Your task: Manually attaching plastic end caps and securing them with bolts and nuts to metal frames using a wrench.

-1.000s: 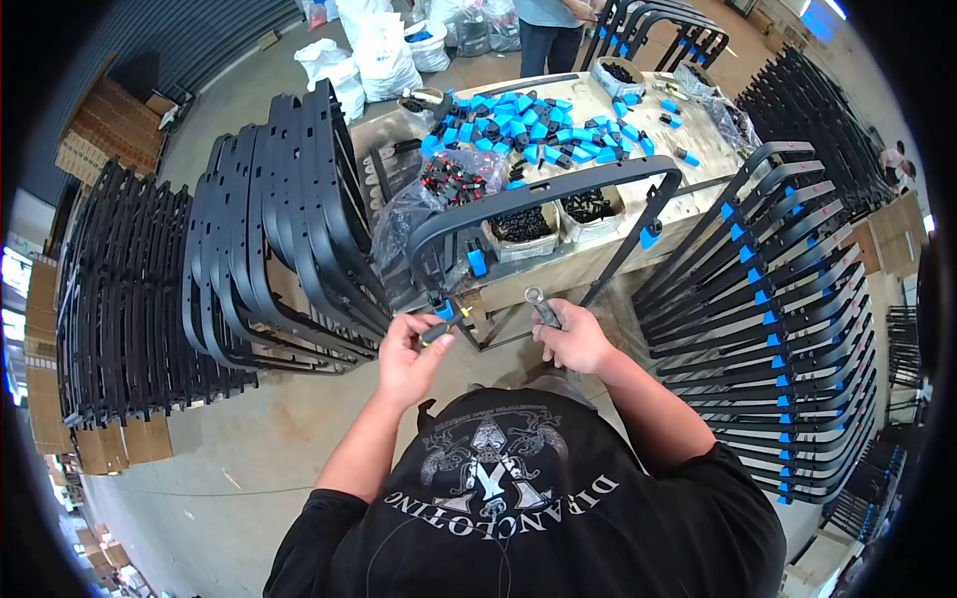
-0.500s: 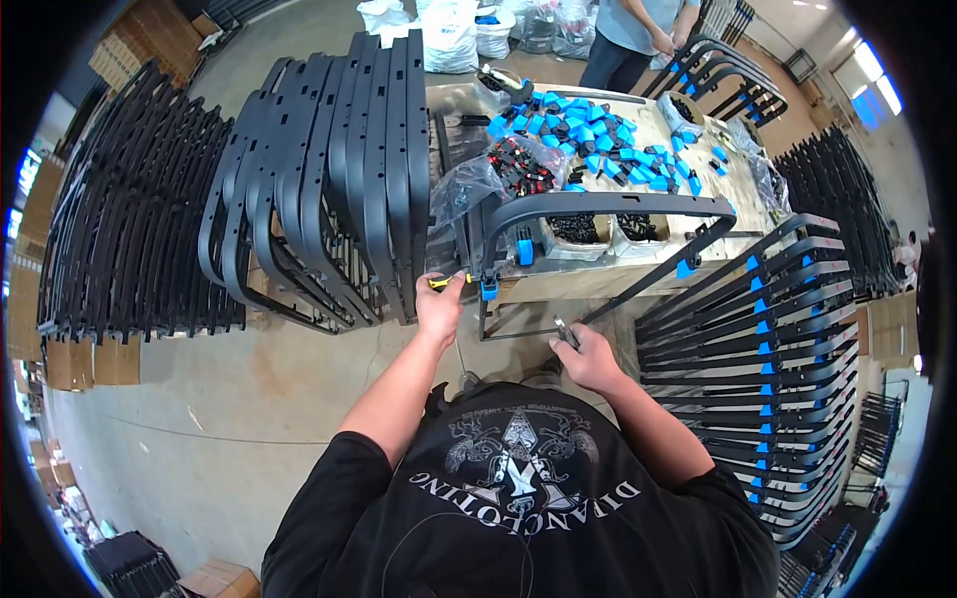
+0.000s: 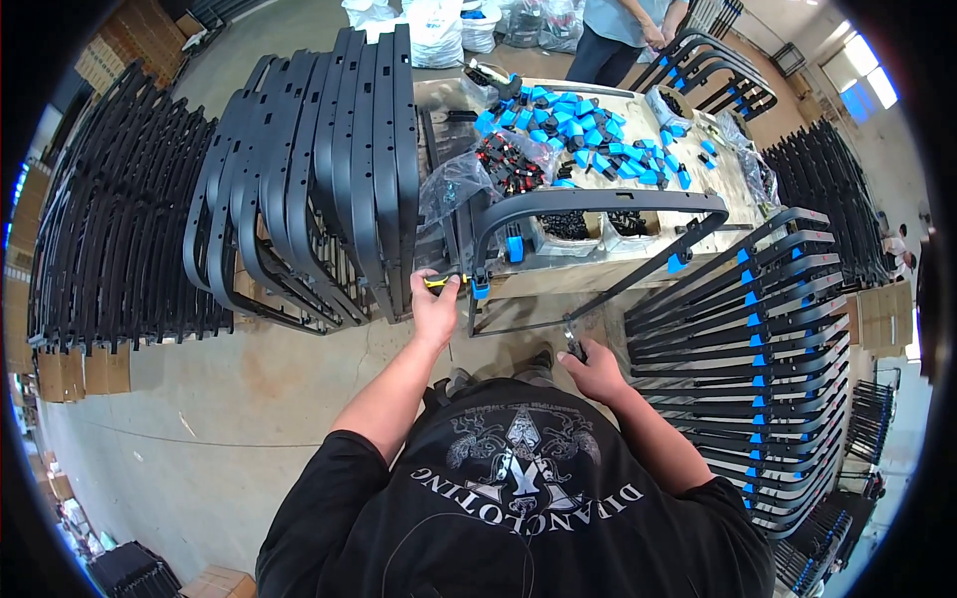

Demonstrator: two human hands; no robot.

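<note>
A black curved metal frame (image 3: 598, 202) stands against the front of the worktable (image 3: 558, 274), with blue plastic clips (image 3: 514, 246) on it. My left hand (image 3: 436, 311) grips a yellow-handled tool (image 3: 444, 282) pressed to the blue clip at the frame's left leg (image 3: 480, 289). My right hand (image 3: 595, 371) is lower, closed around a small metal tool (image 3: 573, 342) near the frame's lower bar.
Stacks of bare black frames (image 3: 329, 169) lean at the left and far left (image 3: 110, 229). Frames fitted with blue clips (image 3: 758, 339) are stacked at the right. Blue clips (image 3: 588, 135) and bags of parts cover the tabletop. Another person (image 3: 628, 35) stands behind it.
My left hand has brought the yellow-handled tool up to the blue clip on the frame's left leg. My right hand has dropped lower with its metal tool. My view has shifted left.
</note>
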